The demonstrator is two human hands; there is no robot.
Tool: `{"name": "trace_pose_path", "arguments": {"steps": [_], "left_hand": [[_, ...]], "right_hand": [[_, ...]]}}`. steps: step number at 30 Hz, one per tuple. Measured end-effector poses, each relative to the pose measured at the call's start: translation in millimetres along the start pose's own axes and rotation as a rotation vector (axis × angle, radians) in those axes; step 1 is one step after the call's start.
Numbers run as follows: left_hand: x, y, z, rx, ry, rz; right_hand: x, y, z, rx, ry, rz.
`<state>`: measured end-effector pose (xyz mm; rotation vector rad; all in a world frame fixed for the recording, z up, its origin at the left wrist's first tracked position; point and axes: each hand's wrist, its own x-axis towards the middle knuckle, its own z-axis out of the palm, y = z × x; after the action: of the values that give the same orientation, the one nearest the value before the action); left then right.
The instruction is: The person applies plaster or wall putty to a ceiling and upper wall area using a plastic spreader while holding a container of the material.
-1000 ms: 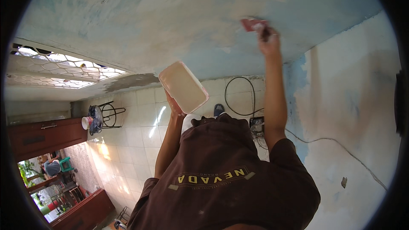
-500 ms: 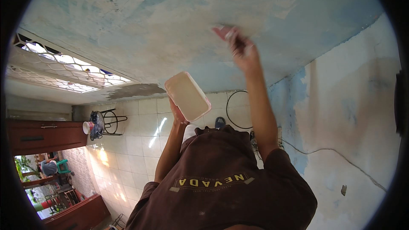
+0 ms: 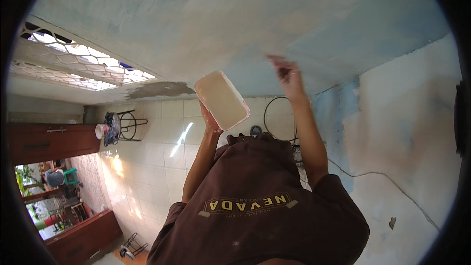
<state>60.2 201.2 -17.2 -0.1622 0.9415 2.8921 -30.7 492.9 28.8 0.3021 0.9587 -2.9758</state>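
Head view: pale rectangular tub (image 3: 222, 100) in left hand (image 3: 210, 120) fingers; right hand (image 3: 289, 76) grip blurred, unclear.

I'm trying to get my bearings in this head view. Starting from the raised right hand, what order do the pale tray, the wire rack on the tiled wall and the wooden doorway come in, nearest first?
From the right hand:
1. Pale tray, just to its left, held by the left hand.
2. Wire rack, farther left on the tiled wall.
3. Wooden doorway, far lower left.
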Motion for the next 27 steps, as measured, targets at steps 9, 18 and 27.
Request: {"name": "trace_pose_path", "arguments": {"steps": [9, 18, 27], "left_hand": [[-39.5, 41.2, -35.9, -0.101, 0.158, -0.003], [-21.7, 44.4, -73.0, -0.139, 0.127, -0.074], [-5.3, 82.0, -76.0, -0.105, 0.070, -0.165]], "right_hand": [[74.5, 206.2, -23.5, 0.128, 0.115, 0.510], [73.6, 35.7, -53.6, 0.689, -0.065, 0.157], [26.9, 117.6, -102.5, 0.288, 0.301, 0.110]]}}
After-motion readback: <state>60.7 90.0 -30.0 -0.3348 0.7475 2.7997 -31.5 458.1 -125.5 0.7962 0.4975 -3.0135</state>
